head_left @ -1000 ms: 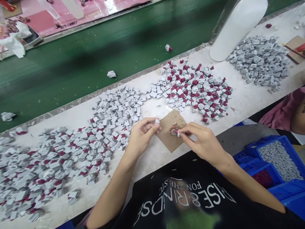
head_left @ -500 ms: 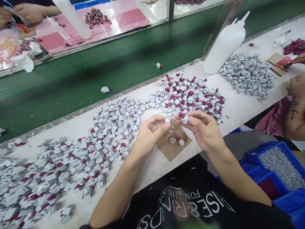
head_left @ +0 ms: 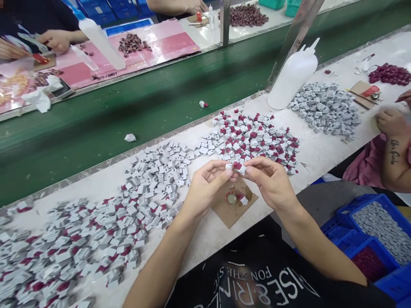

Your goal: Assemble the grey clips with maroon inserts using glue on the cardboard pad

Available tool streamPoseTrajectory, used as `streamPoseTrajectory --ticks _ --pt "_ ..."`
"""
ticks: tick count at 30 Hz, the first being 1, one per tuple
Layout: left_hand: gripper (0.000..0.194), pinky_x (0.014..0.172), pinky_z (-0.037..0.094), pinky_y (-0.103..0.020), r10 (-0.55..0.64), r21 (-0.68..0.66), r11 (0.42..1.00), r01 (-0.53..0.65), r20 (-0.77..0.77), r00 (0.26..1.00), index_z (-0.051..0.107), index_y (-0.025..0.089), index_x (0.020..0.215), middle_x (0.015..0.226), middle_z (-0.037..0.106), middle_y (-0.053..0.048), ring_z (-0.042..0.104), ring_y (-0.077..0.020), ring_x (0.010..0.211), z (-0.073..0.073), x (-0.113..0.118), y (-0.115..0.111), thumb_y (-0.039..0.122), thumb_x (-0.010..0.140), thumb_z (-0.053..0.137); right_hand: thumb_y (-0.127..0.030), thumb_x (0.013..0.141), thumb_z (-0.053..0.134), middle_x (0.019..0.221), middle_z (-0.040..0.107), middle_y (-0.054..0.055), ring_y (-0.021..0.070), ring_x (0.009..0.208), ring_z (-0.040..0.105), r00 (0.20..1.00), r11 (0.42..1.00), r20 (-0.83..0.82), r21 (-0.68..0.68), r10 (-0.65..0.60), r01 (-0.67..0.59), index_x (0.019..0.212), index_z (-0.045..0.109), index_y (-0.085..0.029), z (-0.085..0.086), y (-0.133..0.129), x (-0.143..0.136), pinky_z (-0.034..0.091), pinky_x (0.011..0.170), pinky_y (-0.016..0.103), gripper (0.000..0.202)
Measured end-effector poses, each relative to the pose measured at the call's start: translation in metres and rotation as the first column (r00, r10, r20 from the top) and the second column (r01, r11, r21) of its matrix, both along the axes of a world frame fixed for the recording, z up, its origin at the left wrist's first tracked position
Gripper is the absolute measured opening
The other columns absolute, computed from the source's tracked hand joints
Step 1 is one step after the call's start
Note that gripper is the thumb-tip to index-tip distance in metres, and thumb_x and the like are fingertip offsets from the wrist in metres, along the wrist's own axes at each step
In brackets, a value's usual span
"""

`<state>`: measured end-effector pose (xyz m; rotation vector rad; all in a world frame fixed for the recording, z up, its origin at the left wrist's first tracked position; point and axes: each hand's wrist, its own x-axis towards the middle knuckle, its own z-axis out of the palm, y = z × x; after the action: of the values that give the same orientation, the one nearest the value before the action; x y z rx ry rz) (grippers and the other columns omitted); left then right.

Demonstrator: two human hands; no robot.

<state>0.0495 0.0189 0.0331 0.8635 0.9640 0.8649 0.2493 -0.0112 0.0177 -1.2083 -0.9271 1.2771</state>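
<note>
Between thumb and fingers, my left hand pinches a small light grey piece. My right hand holds a white-and-dark-red piece right beside it; whether the two touch is too small to tell. Below my hands lies a brown cardboard square, bearing a small round metal-rimmed dish and another white-and-red piece. Behind my right hand spreads a pile of white-and-red pieces. Plain grey pieces lie left of it, running into a larger mixed pile.
A white squeeze bottle stands behind the pile, near a slanted post. Across the green belt, people work at another table. At the right, a person's tattooed arm is beside more grey pieces. Blue bins sit low at the right.
My hands have come closer together, bringing the red-and-white piece up beside the grey one. The camera view has tilted slightly up, showing more of the far table.
</note>
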Motion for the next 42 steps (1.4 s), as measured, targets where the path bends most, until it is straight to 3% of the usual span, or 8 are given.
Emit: streamPoseTrajectory --ticks 7,18,22,26,31,36,39,42 --pt "0.040 0.098 0.072 -0.043 -0.024 0.033 0.999 0.024 -0.005 1.000 0.081 0.019 0.108 0.096 0.087 -0.008 0.084 -0.0223 0.086 -0.004 -0.002 0.001 0.047 0.087 0.100 -0.038 0.092 0.094 0.095 0.087 0.003 0.0224 0.089 0.083 0.997 0.999 0.076 0.040 -0.003 0.000 0.096 0.090 -0.029 0.006 0.000 -0.003 0.071 0.083 0.037 0.011" --pt "0.035 0.089 0.071 -0.045 -0.075 0.156 0.984 0.092 -0.112 0.991 0.082 0.024 0.102 0.089 0.085 -0.007 0.084 -0.0266 0.085 0.004 -0.026 0.008 0.050 0.087 0.099 -0.041 0.095 0.090 0.096 0.089 0.005 0.0227 0.088 0.085 0.951 0.959 0.121 -0.007 0.283 -0.284 0.100 0.087 -0.025 0.018 0.018 -0.003 0.072 0.084 0.039 0.017" --pt "0.029 0.092 0.067 -0.040 0.091 0.295 0.956 -0.012 -0.256 0.962 0.082 0.024 0.103 0.110 0.084 -0.010 0.081 -0.0268 0.103 0.008 -0.055 0.021 0.046 0.090 0.094 -0.035 0.101 0.081 0.105 0.087 0.006 0.0229 0.095 0.083 0.862 0.895 0.297 0.053 0.410 -0.444 0.107 0.086 -0.025 0.025 0.068 -0.023 0.070 0.089 0.040 0.013" --pt "0.031 0.088 0.062 -0.035 0.405 0.380 0.887 -0.264 -0.365 0.838 0.080 0.022 0.105 0.104 0.080 -0.008 0.075 -0.0240 0.099 0.006 -0.085 0.034 0.042 0.086 0.094 -0.024 0.106 0.074 0.123 0.082 0.010 0.0261 0.108 0.079 0.691 0.948 0.686 0.003 0.229 -0.317 0.127 0.080 -0.023 0.023 0.158 -0.069 0.063 0.103 0.044 0.022" --pt "0.035 0.075 0.059 -0.032 0.398 0.326 0.903 -0.279 -0.393 0.829 0.079 0.020 0.108 0.093 0.075 -0.005 0.072 -0.0205 0.082 0.002 -0.099 0.047 0.044 0.084 0.091 -0.009 0.096 0.084 0.149 0.070 0.019 0.0381 0.133 0.072 0.645 0.949 0.723 -0.048 0.248 -0.311 0.133 0.079 -0.019 0.008 0.249 -0.141 0.053 0.121 0.055 0.038" --pt "0.024 0.072 0.056 -0.034 0.379 0.350 0.911 -0.219 -0.497 0.781 0.082 0.020 0.101 0.086 0.078 -0.004 0.071 -0.0221 0.076 -0.008 -0.103 0.089 0.035 0.082 0.085 -0.028 0.107 0.082 0.141 0.076 0.013 0.0295 0.123 0.077 0.728 0.952 0.622 -0.106 0.290 -0.289 0.131 0.077 -0.017 -0.003 0.285 -0.164 0.065 0.108 0.051 0.027" --pt "0.013 0.078 0.057 -0.036 0.419 0.367 0.896 -0.248 -0.519 0.745 0.077 0.021 0.087 0.086 0.080 -0.006 0.074 -0.0238 0.082 -0.019 -0.101 0.135 0.022 0.078 0.086 -0.025 0.104 0.085 0.114 0.081 0.008 0.0209 0.093 0.079 0.825 0.963 0.498 -0.109 0.267 -0.246 0.113 0.073 -0.017 -0.004 0.287 -0.141 0.068 0.084 0.037 0.017" --pt "0.019 0.073 0.055 -0.036 0.404 0.346 0.906 -0.242 -0.541 0.737 0.073 0.020 0.081 0.077 0.078 -0.006 0.072 -0.0231 0.073 -0.031 -0.088 0.184 0.015 0.077 0.091 -0.029 0.096 0.093 0.092 0.078 0.002 0.0151 0.069 0.071 0.916 0.977 0.338 -0.082 0.214 -0.198 0.095 0.063 -0.023 -0.003 0.270 -0.099 0.059 0.062 0.028 0.031"
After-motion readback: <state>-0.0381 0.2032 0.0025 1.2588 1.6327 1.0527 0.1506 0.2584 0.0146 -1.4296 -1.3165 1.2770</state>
